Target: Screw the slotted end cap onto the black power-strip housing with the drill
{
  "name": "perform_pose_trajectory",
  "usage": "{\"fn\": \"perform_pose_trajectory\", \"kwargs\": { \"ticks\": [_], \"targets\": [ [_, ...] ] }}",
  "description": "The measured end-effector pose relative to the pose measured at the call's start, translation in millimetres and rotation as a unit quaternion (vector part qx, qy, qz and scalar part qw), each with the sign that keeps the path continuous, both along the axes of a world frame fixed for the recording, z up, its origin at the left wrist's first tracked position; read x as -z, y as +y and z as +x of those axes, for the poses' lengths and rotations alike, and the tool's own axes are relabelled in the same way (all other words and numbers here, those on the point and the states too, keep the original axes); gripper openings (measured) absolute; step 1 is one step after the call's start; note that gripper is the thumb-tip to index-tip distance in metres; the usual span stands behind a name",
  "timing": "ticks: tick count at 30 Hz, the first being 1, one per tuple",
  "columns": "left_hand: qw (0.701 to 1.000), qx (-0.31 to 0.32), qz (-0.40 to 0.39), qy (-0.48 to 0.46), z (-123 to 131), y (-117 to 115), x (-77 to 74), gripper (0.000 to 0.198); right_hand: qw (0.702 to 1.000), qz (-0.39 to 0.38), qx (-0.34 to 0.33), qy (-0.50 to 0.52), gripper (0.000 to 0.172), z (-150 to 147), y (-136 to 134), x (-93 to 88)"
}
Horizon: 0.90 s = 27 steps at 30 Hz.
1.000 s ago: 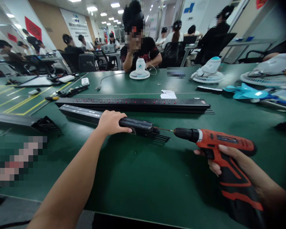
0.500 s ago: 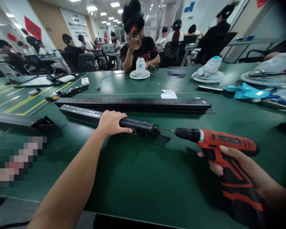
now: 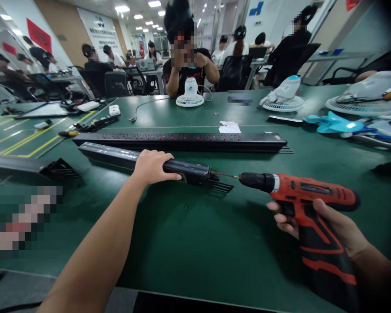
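My left hand point(image 3: 153, 167) is wrapped over a long black power strip point(image 3: 111, 156), which lies slanted on the green table. A slotted bracket point(image 3: 222, 187) juts from its right end. In my right hand point(image 3: 337, 228) is a red and black cordless drill point(image 3: 316, 188), held by its grip. The long thin bit point(image 3: 226, 175) points left and meets the strip's right end; exactly where its tip sits is too small to tell. Right behind lies a second power strip point(image 3: 182, 141) with a row of red-dotted sockets.
Another dark strip point(image 3: 19, 165) lies at the left. A screwdriver point(image 3: 68, 134) rests beyond it. White fan parts point(image 3: 190, 100) and blue blades point(image 3: 337, 124) lie along the far side. Paper point(image 3: 230, 127) sits behind the second strip. A person point(image 3: 190, 61) sits opposite.
The fingers of my right hand have loosened a little from the drill's trigger, and the thumb has shifted. The person opposite has raised a second hand. My left hand has stayed put.
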<state>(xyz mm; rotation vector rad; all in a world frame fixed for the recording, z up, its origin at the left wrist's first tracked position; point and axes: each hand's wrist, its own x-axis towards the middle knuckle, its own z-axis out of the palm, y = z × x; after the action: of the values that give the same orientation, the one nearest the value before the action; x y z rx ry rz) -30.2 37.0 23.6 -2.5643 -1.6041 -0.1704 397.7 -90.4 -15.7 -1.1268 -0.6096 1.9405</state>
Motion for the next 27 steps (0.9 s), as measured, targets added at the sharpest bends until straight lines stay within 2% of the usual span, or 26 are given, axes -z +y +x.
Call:
{"fn": "perform_pose_trajectory", "kwargs": {
  "ticks": [5, 10, 15, 20, 23, 27],
  "targets": [
    [1.0, 0.002, 0.009, -0.001, 0, 0, 1.4, 0.073, 0.999, -0.021, 0.02, 0.036, 0.045, -5, 2, -4.8],
    [1.0, -0.003, 0.011, -0.008, 1, -1, 2.4, 0.071, 0.998, -0.045, -0.002, 0.04, 0.047, -7, 4, -9.0],
    [1.0, 0.001, 0.015, -0.009, 0, 0, 4.2, 0.069, 0.999, 0.02, -0.036, 0.03, 0.044, -9, 3, -9.6],
    [0.999, 0.005, 0.035, -0.022, -1, 0, 7.7, 0.068, 0.999, 0.05, -0.005, 0.007, 0.049, -10, 1, -9.1],
    [0.999, 0.004, 0.038, -0.028, -1, -1, 8.8, 0.068, 0.999, 0.034, 0.005, -0.002, 0.052, -7, 1, -6.7],
    [0.999, 0.005, 0.039, -0.034, -1, -1, 9.4, 0.068, 1.0, 0.0, 0.008, -0.001, 0.046, -8, 2, -6.2]
  ]
}}
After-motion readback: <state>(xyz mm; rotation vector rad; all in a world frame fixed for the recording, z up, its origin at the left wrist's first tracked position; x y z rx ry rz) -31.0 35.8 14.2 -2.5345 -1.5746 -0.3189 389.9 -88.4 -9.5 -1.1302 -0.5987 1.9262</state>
